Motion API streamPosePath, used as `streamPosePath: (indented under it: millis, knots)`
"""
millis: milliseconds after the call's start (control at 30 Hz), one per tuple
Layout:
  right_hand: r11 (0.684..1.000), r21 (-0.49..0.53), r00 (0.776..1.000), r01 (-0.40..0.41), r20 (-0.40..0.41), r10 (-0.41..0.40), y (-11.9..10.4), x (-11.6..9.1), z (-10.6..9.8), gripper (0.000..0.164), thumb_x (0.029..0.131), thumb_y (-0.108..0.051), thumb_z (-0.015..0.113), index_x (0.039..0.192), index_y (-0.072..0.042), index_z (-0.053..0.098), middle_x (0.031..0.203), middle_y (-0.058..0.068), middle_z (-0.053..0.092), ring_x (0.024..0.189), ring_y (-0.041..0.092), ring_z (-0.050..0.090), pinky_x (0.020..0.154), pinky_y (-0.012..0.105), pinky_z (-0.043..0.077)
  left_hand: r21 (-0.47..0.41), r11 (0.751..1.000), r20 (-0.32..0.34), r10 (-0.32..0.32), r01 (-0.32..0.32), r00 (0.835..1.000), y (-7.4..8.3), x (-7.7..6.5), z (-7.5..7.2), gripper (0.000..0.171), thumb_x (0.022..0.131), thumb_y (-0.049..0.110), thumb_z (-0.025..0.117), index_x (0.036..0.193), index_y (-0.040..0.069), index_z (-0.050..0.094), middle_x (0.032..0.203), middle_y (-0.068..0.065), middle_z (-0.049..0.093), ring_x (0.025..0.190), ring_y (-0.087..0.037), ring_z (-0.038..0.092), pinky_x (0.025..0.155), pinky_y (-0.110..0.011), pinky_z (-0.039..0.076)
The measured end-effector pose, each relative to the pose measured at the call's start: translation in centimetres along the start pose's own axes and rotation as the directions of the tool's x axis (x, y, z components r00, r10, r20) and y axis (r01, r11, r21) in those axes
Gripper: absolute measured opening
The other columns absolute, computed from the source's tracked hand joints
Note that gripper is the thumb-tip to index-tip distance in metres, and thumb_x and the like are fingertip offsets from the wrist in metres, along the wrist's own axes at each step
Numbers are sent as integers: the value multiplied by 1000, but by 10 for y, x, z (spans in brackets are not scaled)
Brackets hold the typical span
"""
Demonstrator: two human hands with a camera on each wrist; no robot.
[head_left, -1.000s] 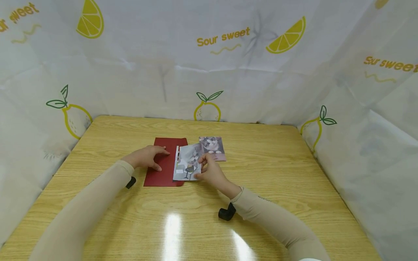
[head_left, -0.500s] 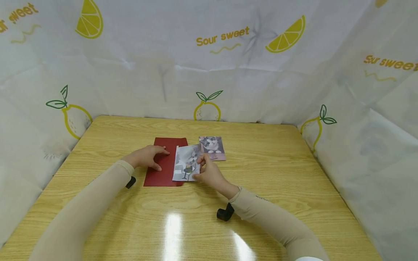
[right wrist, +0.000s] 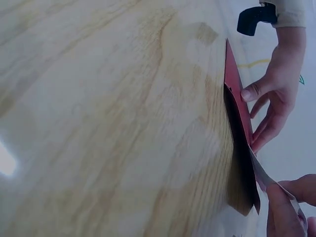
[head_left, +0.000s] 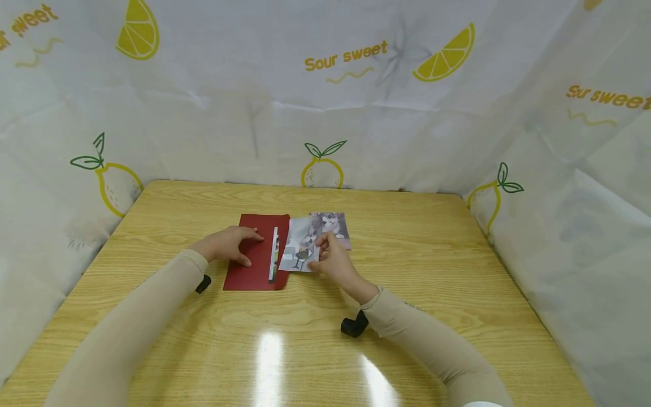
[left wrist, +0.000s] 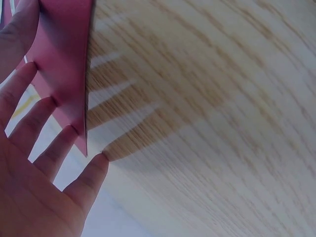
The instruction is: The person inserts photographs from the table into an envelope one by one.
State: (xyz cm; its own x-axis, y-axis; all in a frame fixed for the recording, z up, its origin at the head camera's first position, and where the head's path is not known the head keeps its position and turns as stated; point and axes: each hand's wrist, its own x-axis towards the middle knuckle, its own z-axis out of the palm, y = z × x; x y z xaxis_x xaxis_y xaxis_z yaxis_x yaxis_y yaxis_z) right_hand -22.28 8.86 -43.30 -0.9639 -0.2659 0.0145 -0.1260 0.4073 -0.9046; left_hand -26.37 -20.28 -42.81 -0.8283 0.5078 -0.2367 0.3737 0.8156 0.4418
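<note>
A red paper envelope or folder (head_left: 254, 277) lies flat on the wooden table. My left hand (head_left: 226, 244) presses on its left part with fingers spread; in the left wrist view the fingertips (left wrist: 69, 129) touch the red paper. Along the envelope's right side, a narrow strip of printed cards (head_left: 273, 260) shows. My right hand (head_left: 335, 263) pinches the right edge of a grey picture card (head_left: 300, 243) between thumb and fingers. That card is tilted, its left edge over the envelope's flap. Partly behind it lies a cat picture card (head_left: 339, 223).
The wooden table (head_left: 407, 254) spreads around the items, with light reflections near its front. White cloth (head_left: 229, 130) printed with lemons surrounds it at the back and sides. Black camera mounts (head_left: 354, 325) sit at both wrists.
The grey picture card has moved right and slightly away with my right hand, uncovering the strip of cards in the envelope and covering more of the cat card. My left hand stays put.
</note>
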Motion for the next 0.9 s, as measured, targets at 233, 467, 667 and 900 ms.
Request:
streamPosePath:
  millis: [233, 467, 667, 900]
  knots:
    - [1000, -27, 1000, 10, 21, -10, 0, -2, 6, 46, 72, 11, 76, 102, -3, 45, 88, 10, 47, 59, 13, 54, 56, 23, 51, -2, 1000, -3, 9, -9, 1000, -3, 1, 1, 63, 80, 20, 80, 137, 7, 55, 152, -24, 35, 140, -43, 31, 111, -52, 36]
    - [998, -61, 1000, 2, 21, -1, -4, -2, 4, 45, 75, 8, 76, 104, -4, 44, 89, 8, 47, 62, 13, 54, 56, 23, 50, -1, 1000, -5, 11, -11, 1000, -4, 1, 1, 64, 80, 20, 80, 137, 7, 54, 152, -23, 34, 140, -43, 30, 111, -53, 35]
    - [994, -94, 998, 55, -11, -57, -7, -1, 1, 45, 75, 11, 75, 105, -2, 44, 88, 8, 44, 68, 14, 47, 60, 23, 44, -8, 1000, -4, 3, -3, 1000, -3, 0, 1, 63, 81, 20, 79, 137, 7, 54, 153, -23, 34, 140, -43, 30, 111, -53, 36]
    - [992, -110, 998, 65, -2, -66, -12, 2, 5, 45, 74, 13, 73, 104, -2, 44, 86, 9, 44, 70, 14, 41, 60, 23, 40, -2, 1000, 0, 2, -2, 1000, -4, -1, 1, 63, 81, 20, 79, 138, 7, 53, 153, -23, 33, 140, -44, 30, 111, -53, 36]
